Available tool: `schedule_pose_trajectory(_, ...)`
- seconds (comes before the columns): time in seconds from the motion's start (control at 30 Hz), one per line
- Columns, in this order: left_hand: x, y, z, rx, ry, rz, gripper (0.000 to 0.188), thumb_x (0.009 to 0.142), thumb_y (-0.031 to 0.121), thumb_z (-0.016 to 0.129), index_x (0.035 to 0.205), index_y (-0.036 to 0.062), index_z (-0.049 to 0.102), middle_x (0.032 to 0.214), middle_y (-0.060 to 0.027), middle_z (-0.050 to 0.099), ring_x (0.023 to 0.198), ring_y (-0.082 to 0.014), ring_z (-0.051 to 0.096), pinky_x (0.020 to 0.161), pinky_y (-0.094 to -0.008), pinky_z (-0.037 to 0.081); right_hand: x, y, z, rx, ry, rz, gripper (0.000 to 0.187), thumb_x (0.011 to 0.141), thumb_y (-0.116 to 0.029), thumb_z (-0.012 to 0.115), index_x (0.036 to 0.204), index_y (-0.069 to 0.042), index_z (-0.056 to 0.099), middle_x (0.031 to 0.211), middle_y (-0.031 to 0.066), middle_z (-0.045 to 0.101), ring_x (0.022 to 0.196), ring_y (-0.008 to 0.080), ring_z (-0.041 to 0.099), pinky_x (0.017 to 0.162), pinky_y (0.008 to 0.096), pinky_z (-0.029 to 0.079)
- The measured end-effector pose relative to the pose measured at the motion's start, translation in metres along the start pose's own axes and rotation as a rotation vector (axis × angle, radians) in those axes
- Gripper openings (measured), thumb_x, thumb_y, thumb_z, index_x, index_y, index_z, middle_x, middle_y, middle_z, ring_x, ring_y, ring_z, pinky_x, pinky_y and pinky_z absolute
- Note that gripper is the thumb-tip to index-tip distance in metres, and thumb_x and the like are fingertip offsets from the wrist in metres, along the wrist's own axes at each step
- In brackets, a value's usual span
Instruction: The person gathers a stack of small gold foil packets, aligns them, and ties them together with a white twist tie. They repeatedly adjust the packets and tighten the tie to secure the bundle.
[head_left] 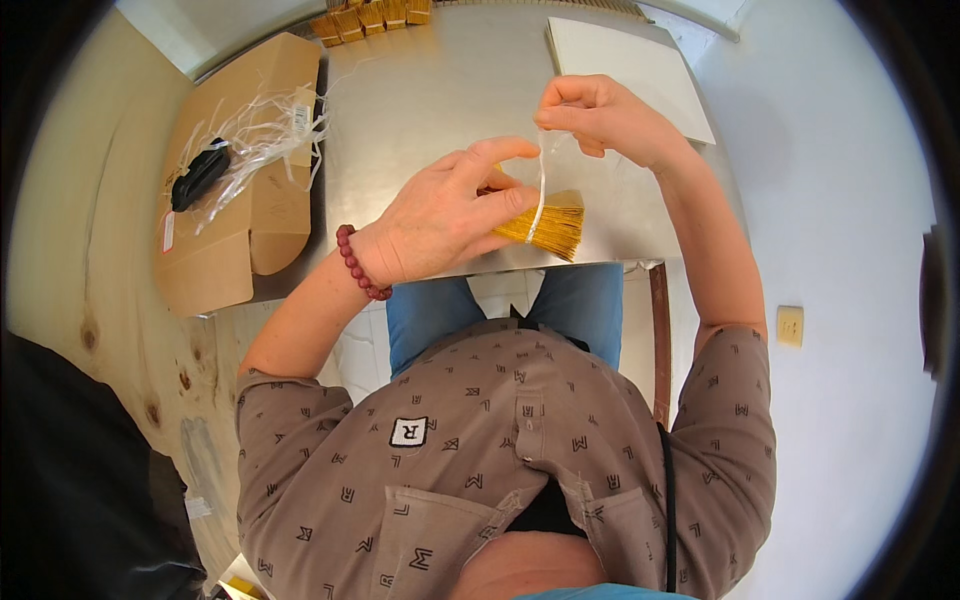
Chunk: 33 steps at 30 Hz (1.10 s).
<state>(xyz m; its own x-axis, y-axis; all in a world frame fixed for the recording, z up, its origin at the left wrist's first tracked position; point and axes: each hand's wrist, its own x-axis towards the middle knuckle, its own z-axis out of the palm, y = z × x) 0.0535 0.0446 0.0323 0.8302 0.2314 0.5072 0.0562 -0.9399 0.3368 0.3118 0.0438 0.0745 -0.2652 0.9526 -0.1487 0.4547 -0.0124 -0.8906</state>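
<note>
My left hand (440, 210) is closed around a bundle of thin gold pieces (562, 232), stacked like paper or card, at the near edge of the metal table. A translucent white plastic strip (541, 185) runs round the bundle and rises from it. Higher up and to the right, my right hand (612, 118) pinches the strip's upper end between thumb and fingers. The left index finger reaches out beside the strip. My left palm and fingers hide much of the bundle's left part.
A cardboard box piece (270, 230) lies at the left with loose clear plastic strips (262, 145) and a black object (201, 175) on it. Several gold bundles (372, 18) stand at the far edge. White sheets (625, 75) lie at the back right of the metal table (430, 90).
</note>
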Motion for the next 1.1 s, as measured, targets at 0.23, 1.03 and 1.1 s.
schedule_pose_trajectory(0.23, -0.001, -0.007, 0.002, 0.146, -0.187, 0.095, 0.053, 0.073, 0.011, 0.082, 0.122, 0.0080, 0.061, 0.142, -0.0056, 0.056, 0.105, -0.0236, 0.065, 0.093, -0.0373, 0.051, 0.010, 0.014, 0.010, -0.052, -0.026, 0.075, 0.025, 0.093, -0.033, 0.069, 0.082, -0.011, 0.063, 0.066, -0.0066, 0.049, 0.052, 0.0052, 0.036, 0.049, 0.0242, 0.027)
schedule_pose_trajectory(1.03, -0.028, -0.009, 0.001, -1.473, 0.158, -0.412, 0.043, 0.102, 0.020, 0.063, 0.140, 0.0034, 0.054, 0.138, -0.0120, 0.060, 0.121, -0.0235, 0.063, 0.105, -0.0380, 0.051, -0.004, 0.030, 0.000, 0.726, -0.065, -0.265, 0.056, 0.109, -0.047, 0.040, 0.146, -0.005, 0.050, 0.136, 0.0123, 0.062, 0.099, 0.0126, 0.065, 0.080, 0.0267, 0.052)
schedule_pose_trajectory(1.1, -0.036, -0.006, 0.009, -1.754, 0.371, -0.473, 0.051, 0.106, 0.028, 0.054, 0.147, -0.0019, 0.044, 0.140, -0.0170, 0.057, 0.124, -0.0307, 0.062, 0.108, -0.0442, 0.050, 0.001, 0.044, 0.015, 0.857, -0.016, -0.209, 0.061, 0.109, -0.049, 0.040, 0.149, -0.005, 0.047, 0.141, 0.0139, 0.059, 0.104, 0.0158, 0.065, 0.084, 0.0287, 0.053)
